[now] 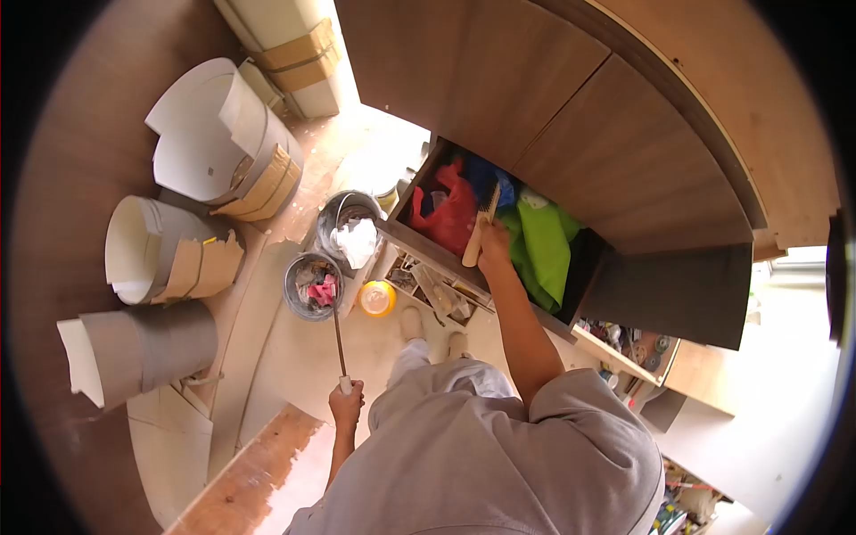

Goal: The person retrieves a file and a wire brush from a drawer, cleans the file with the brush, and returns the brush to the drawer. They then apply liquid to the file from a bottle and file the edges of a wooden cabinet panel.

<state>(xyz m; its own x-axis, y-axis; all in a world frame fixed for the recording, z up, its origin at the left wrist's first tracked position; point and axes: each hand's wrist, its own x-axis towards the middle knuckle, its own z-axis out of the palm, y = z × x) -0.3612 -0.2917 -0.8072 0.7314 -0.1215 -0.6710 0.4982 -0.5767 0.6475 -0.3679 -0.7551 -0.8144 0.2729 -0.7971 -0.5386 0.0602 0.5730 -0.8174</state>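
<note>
My left hand (346,404) is closed around the pale handle of a long thin rod (340,343). The rod's far end meets the rim of a dark bucket (290,283), near some pink material (324,291) in it; whether they are joined I cannot tell. My right hand (494,244) grips the wooden handle of a wire brush (473,242), its bristles pointing away from me. The brush is over an open drawer (434,253) holding a red plastic bag (453,210), a bright green bag (544,241) and something blue.
A second bucket (325,214) with white material and a yellow-rimmed tub (377,309) stand on the floor. Large curved sheet rolls (203,134) line the left. Below the drawer is a tray of tools (437,290). A brown cabinet (642,152) rises behind; a board (241,481) lies lower left.
</note>
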